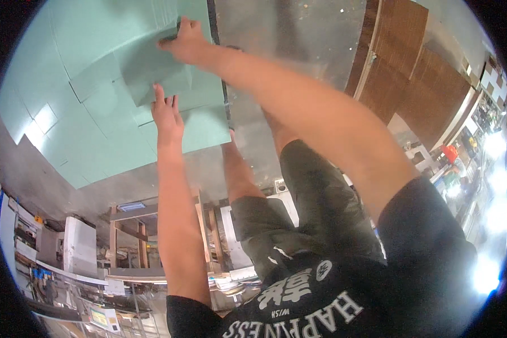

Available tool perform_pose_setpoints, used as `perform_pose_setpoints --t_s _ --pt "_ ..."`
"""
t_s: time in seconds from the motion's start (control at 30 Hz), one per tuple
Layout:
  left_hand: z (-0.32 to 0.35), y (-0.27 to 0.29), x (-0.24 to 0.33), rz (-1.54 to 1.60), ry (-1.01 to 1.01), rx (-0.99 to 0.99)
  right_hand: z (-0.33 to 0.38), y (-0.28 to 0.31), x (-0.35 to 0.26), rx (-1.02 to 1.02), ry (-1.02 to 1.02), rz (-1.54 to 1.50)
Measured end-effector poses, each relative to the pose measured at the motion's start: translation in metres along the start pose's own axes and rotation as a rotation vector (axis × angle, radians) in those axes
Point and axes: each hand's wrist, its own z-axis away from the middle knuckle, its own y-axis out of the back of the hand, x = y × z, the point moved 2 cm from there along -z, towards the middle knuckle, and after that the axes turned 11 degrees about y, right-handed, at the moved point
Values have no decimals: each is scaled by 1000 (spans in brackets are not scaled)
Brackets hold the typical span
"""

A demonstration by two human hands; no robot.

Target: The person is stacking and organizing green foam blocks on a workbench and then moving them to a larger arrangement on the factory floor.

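Pale green flat sheets (96, 112) lie side by side and partly overlapping on a broad surface at the upper left. My left hand (168, 114) reaches over their near part, fingers stretched forward and apart, close to the lower edge of a darker, shaded green piece (152, 67). Farther off, my right hand (190, 44) is over the upper right side of that piece, fingers spread. I cannot tell whether either hand presses on the piece or hovers just above it. Some fingertips of the right hand are hard to make out against a dark patch.
Grey floor (287, 45) runs along the right of the sheets, where my legs stand. Brown boards (405, 67) lie at the upper right. A wooden frame (135, 236) and a white panel (79, 246) stand at the lower left. A person in red headwear (449, 153) is far right.
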Motion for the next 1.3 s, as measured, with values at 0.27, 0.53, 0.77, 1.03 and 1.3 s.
perform_pose_setpoints --t_s 0.27,0.53,0.77,1.03,1.3 --pt "69 89 -61 -284 130 86 81 32 -17 93 -129 -46" --pt "165 89 -128 -820 -123 132 173 152 129 313 -217 -593" --pt "285 40 -188 -1240 -202 222 215 238 209 305 -84 -710" --pt "370 99 -341 -1475 -684 459 223 142 158 -39 24 -738" --pt "394 185 -417 -1152 -667 621 364 -101 55 -273 14 -320"
